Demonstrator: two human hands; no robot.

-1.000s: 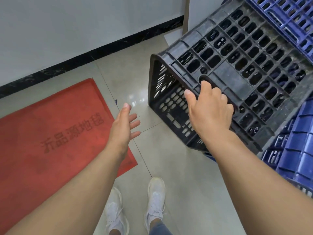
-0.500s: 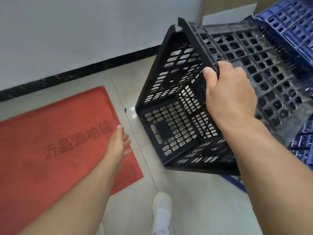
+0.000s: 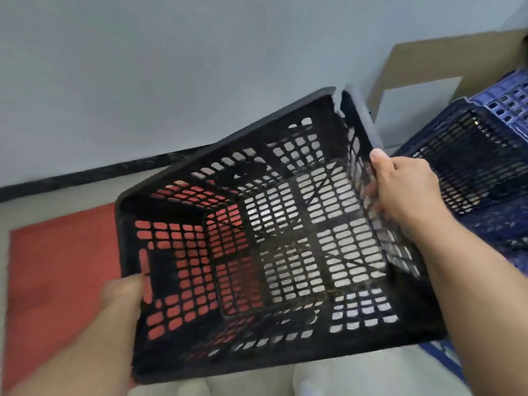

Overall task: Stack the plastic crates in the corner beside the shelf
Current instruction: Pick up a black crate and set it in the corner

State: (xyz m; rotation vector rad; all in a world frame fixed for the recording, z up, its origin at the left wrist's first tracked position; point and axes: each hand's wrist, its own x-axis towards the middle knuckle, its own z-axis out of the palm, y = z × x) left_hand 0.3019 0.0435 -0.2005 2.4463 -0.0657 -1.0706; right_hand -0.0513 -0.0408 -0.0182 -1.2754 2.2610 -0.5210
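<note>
A black perforated plastic crate (image 3: 274, 238) is held in the air in front of me, its open top facing me so I look down into it. My right hand (image 3: 405, 192) grips its right rim, thumb on the edge and fingers behind the wall. My left hand (image 3: 123, 295) holds the left rim low down, its fingers hidden behind the wall. One top corner of the crate is split. To the right stand more crates, a dark one (image 3: 471, 172) and a blue one (image 3: 508, 101).
A red floor mat (image 3: 57, 258) lies on the pale tiled floor at the left, seen also through the crate's holes. A white wall with a black skirting runs behind. A brown board (image 3: 445, 61) stands at the upper right.
The crate has swung up and turned its open top toward me. My left hand, free before, now holds the left rim. My right hand has kept hold of the right rim.
</note>
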